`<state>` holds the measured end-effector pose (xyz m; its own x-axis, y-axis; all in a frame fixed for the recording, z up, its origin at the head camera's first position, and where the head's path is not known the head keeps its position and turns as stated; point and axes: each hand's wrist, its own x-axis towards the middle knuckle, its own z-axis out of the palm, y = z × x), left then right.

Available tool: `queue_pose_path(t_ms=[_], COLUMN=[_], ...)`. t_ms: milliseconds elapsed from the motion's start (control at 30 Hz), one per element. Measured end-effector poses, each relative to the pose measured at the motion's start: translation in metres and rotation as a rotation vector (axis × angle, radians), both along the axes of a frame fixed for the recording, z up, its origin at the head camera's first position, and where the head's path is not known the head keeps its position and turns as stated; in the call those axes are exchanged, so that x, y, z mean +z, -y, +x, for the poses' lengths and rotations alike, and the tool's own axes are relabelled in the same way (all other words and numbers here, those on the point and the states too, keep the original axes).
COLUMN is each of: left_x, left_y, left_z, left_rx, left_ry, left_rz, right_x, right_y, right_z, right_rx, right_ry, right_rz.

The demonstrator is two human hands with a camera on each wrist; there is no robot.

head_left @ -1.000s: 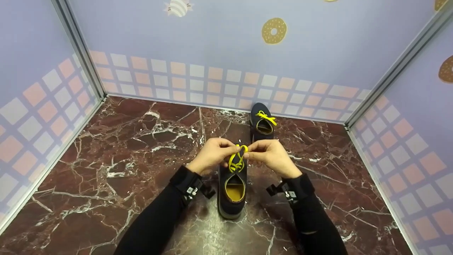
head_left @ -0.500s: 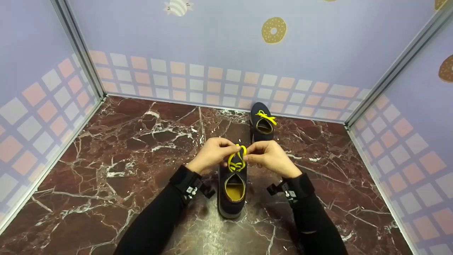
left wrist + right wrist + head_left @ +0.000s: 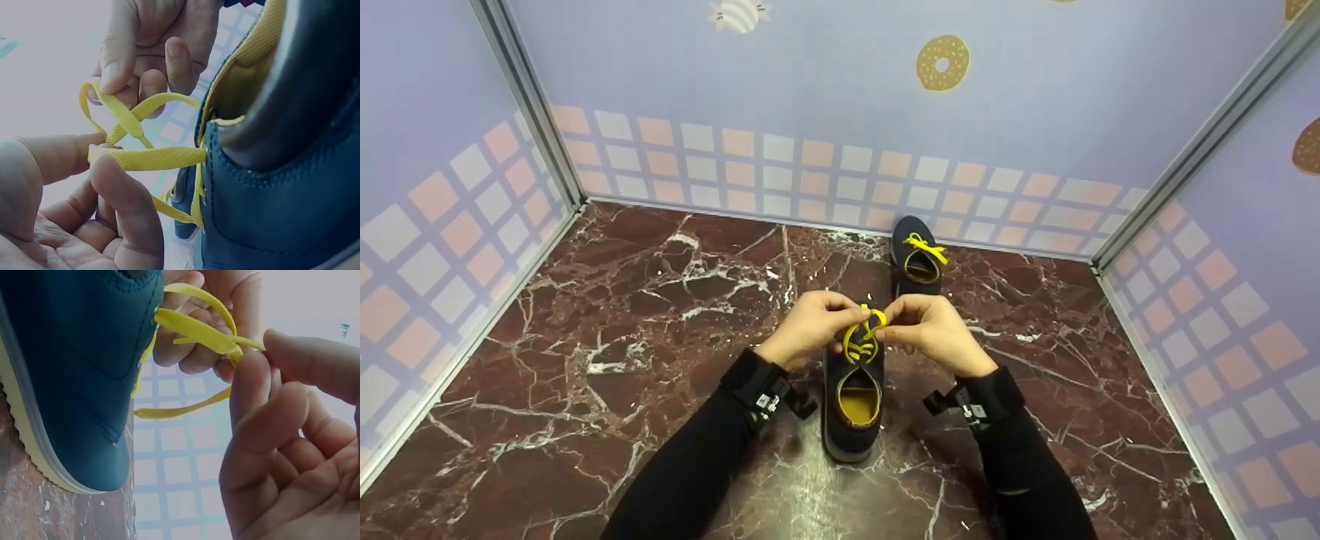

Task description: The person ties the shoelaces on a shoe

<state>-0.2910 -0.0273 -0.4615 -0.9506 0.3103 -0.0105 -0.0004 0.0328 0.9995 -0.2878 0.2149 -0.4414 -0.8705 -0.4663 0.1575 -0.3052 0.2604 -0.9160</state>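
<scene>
Head view: on either side of the near shoe, left hand and right hand pinch its yellow lace between their fingers, presumably keeping the strands apart; another shoe stands beyond its toe.

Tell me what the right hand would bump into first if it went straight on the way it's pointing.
Likely the yellow lace: the right hand pinches it, and more loops ahead. Just beyond comes the left hand; the near shoe seems lower, though depth is unclear.
</scene>
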Motion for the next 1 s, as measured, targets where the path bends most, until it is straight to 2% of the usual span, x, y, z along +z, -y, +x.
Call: queue_pose_path(t_ms=[100,300,400,567,767,1000], left_x=[0.0,0.0001,-0.0003,-0.0015,-0.0017,-0.0016], left_y=[-0.0001,-0.0009,-0.001,0.0002,0.0012,0.0006], left_z=[0.0002,0.0011,0.0007,-0.0008,-0.0016,-0.0014], left_rx=[-0.007,0.004,0.003,0.002,-0.001,0.002], left_ry=[-0.01,-0.016,-0.018,-0.023,-0.024,-0.017], left_rz=[-0.003,-0.015,-0.026,-0.038,-0.035,-0.019], right_x=[-0.0007,-0.003,-0.003,-0.0013,0.0001,-0.0086], right_y=[0.0001,0.0004,-0.0011,-0.005,-0.0084,-0.0067], right_z=[-0.0002,-0.0026,-0.0029,-0.0034,-0.0038,-0.0076], right_rx=[0.024,0.069,0.08,0.091,0.069,0.056], right_ry=[-0.034,-0.188,-0.206,-0.182,-0.094,-0.048], right_rz=[0.02,0.139,0.167,0.205,0.214,0.261])
